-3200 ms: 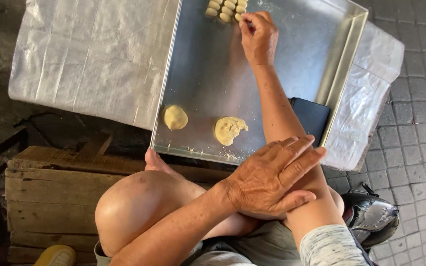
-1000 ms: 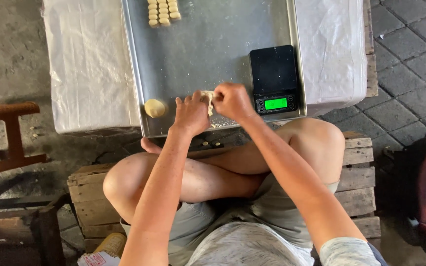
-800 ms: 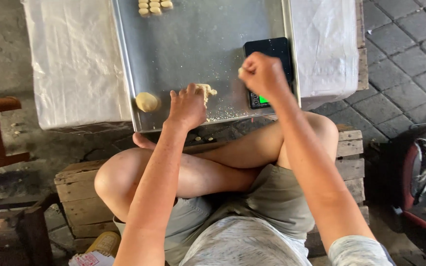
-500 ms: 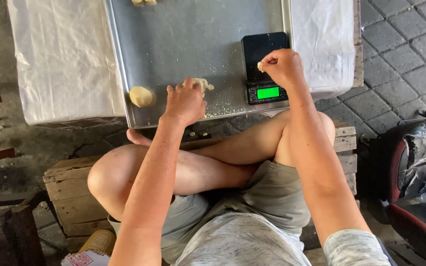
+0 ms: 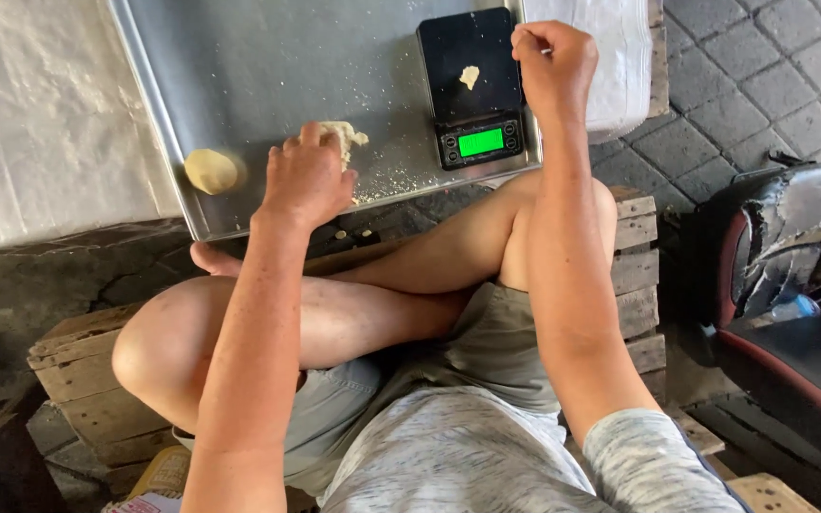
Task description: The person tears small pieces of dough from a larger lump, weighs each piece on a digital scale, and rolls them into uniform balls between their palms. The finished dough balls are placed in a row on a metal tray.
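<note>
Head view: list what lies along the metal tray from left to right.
White plastic sheet → round dough ball → left hand on a dough lump → black scale with a dough piece → right hand.

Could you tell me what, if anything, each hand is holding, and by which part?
The left hand grips the pale, crumbly dough lump from above. The right hand is closed beside the black scale; its contents cannot be told.

one head-worn camera looked steeply down from close above the seated person's lap, facing forward over the metal tray (image 5: 268,57).
</note>
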